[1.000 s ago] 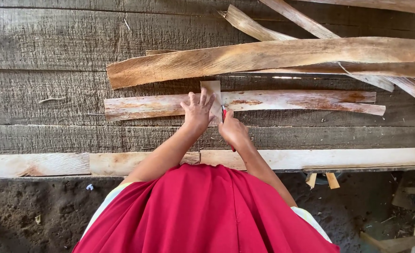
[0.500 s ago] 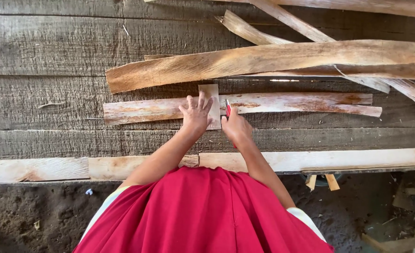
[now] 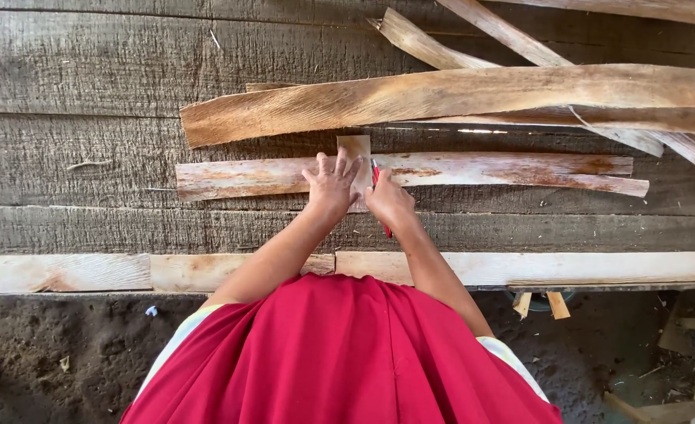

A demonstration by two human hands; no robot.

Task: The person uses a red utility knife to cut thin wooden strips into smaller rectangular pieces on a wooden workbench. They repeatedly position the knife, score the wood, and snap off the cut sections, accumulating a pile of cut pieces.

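My left hand [image 3: 330,185] lies flat, fingers spread, on a small upright piece of wood [image 3: 357,149] that crosses a long pale wooden strip [image 3: 488,169]. My right hand [image 3: 390,202] is closed around a thin red pencil [image 3: 379,177], its tip against the right edge of the small piece. The strip lies lengthwise on a bench of rough grey planks [image 3: 88,71]. My red garment [image 3: 339,353] fills the lower middle of the view.
A broad brown slab of bark-like wood [image 3: 441,94] lies just beyond the strip, with several thinner offcuts [image 3: 426,43] stacked at the upper right. A pale plank [image 3: 559,267] forms the bench's near edge. Dark soil [image 3: 49,353] and wood scraps [image 3: 555,305] lie below.
Both hands stay on the small piece and strip. The right hand with the pencil has shifted slightly along the piece's edge; the view has barely drifted.
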